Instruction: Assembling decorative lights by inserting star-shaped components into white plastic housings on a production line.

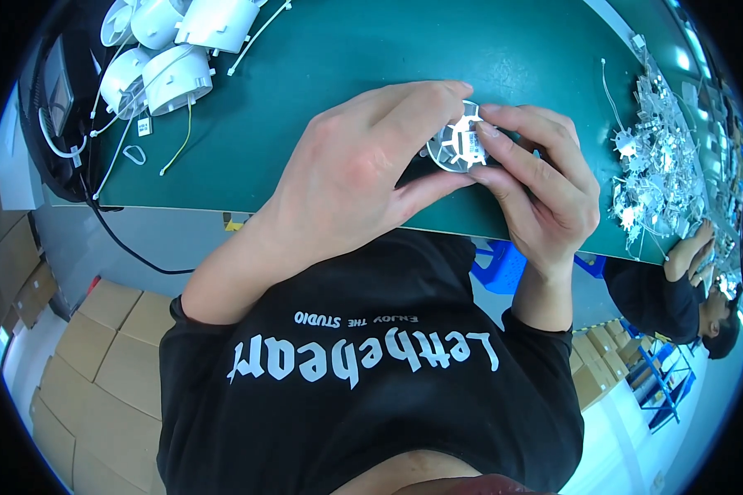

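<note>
Above the front part of the green table, both my hands meet at a small white round housing (438, 152). My left hand (359, 157) wraps round its left side, thumb below and fingers above. A bright, silvery star-shaped plate (464, 142) with several short arms sits in the housing's open mouth. On the right, my right hand (545, 169) pinches the edge of the plate and housing with its thumb and bent fingers. Glare and fingers hide part of the rim, so how far the plate sits inside cannot be made out.
White cylindrical housings (215, 23) with thin cables cluster at the back left, beside a black device (62, 99). A heap of silvery star-shaped plates with wires (656, 169) lies at the right. Another person (664, 297) works beyond it. Cardboard boxes (107, 355) stand at lower left.
</note>
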Available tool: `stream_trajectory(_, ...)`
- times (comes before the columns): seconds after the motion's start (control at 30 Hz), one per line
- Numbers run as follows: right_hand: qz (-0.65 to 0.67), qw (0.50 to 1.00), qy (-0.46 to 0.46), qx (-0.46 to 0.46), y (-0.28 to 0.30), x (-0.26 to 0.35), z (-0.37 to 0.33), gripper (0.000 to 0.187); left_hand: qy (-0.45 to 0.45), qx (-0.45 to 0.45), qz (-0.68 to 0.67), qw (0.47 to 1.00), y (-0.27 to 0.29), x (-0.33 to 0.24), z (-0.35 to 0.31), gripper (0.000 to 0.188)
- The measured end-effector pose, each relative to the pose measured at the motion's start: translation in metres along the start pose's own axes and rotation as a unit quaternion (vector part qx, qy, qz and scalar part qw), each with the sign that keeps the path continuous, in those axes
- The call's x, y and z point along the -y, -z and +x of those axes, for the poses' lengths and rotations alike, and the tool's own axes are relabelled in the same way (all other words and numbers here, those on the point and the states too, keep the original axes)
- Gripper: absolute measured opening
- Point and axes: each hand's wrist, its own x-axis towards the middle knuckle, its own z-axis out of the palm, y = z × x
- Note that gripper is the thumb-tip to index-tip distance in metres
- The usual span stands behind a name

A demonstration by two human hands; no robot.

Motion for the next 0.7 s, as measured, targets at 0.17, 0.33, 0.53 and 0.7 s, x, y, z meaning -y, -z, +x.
stream_trajectory(0.17, 0.012, 1.000, -0.025, 0.011, -0.003, 0.010, -0.005, 0.039, -0.027, -0.001, 0.022, 0.999, 0.002, 0.000, 0.003, 0.053)
stream_trajectory(0.33, 0.024, 1.000, 0.002, 0.009, -0.003, 0.007, -0.003, 0.036, -0.048, 0.001, 0.056, 0.997, 0.003, -0.001, 0.002, 0.050)
stream_trajectory(0.53, 0.043, 0.994, -0.076, -0.059, -0.002, 0.001, -0.011, 0.029, -0.024, 0.003, 0.041, 0.999, 0.002, -0.002, 0.001, 0.050)
stream_trajectory(0.7, -0.083, 0.993, -0.082, -0.007, 0.011, -0.001, -0.023, 0.032, -0.023, 0.010, 0.046, 0.999, 0.001, -0.001, 0.003, 0.050)
